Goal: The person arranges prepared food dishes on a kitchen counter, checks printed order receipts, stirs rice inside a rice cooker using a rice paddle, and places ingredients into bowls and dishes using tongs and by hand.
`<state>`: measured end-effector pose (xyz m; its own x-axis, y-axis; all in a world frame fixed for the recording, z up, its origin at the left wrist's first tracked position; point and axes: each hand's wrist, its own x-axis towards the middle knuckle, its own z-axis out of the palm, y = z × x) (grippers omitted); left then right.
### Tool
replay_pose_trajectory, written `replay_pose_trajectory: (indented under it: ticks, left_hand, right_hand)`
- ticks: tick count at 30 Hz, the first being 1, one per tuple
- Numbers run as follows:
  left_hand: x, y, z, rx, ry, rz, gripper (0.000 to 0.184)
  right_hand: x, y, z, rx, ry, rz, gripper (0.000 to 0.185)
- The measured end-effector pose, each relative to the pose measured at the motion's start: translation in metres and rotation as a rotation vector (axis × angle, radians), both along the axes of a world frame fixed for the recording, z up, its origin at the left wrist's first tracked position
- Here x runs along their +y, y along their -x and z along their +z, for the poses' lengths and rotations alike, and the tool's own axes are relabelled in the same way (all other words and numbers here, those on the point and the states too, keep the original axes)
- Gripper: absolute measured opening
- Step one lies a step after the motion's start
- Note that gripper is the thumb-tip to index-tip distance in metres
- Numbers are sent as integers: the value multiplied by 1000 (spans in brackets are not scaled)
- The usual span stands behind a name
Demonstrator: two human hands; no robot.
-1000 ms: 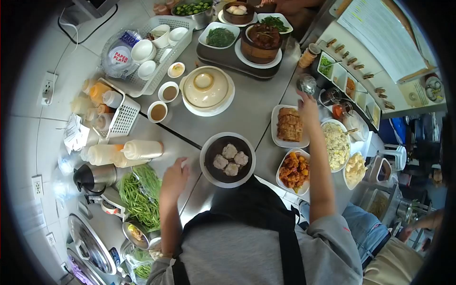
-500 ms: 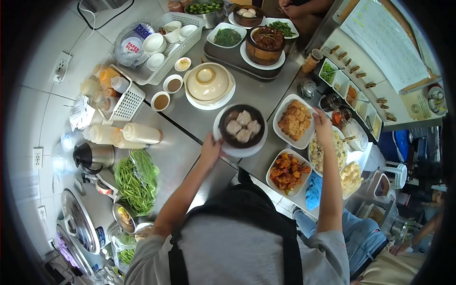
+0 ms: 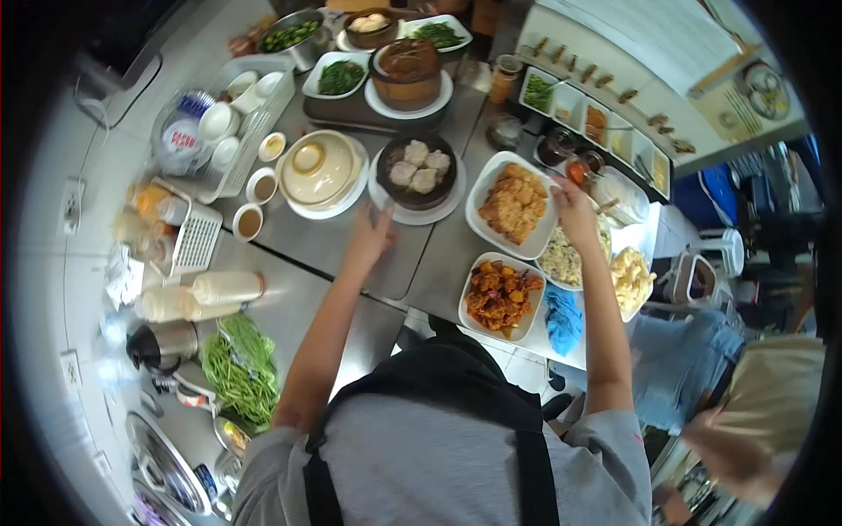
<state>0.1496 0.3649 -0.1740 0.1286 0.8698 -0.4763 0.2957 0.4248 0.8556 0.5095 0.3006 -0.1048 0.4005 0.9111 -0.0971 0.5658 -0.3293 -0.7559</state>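
Four pale dumplings (image 3: 424,181) in dark steamer (image 3: 419,202), white plate (image 3: 421,218) beneath, just past my left hand (image 3: 370,237); golden fried food (image 3: 516,203), white dish (image 3: 526,250), at my right hand (image 3: 574,215). Tiled wall (image 3: 53,263) well left of both, steel counter (image 3: 443,254) below. Left fingers loosely spread, contact unclear; right grasping dish rim

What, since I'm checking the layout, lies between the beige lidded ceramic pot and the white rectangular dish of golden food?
The head view shows a dark round container of pale dumplings on a round white plate.
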Motion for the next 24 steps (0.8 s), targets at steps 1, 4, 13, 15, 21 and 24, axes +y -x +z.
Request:
replay_pose_trajectory:
  ticks: [1, 4, 13, 15, 21, 24]
  left_hand:
    - [-15, 0, 15, 117, -76, -49, 60]
    - [-58, -23, 36, -319, 77, -241, 57]
    - [-95, -25, 27, -411, -8, -117, 36]
    - [-106, -6, 25, -398, 0, -79, 37]
    - [-151, 58, 21, -266, 21, 81, 37]
    - [-180, 83, 16, -331, -31, 136, 36]
  right_hand:
    - [-4, 6, 0, -24, 37, -1, 24]
    - [-16, 25, -13, 42, -25, 51, 25]
    - [-33, 79, 10, 221, -28, 236, 27]
    - [-47, 56, 10, 71, -41, 119, 26]
    - [-155, -30, 13, 98, 662, -131, 43]
    - [-195, -30, -36, 600, 355, -437, 42]
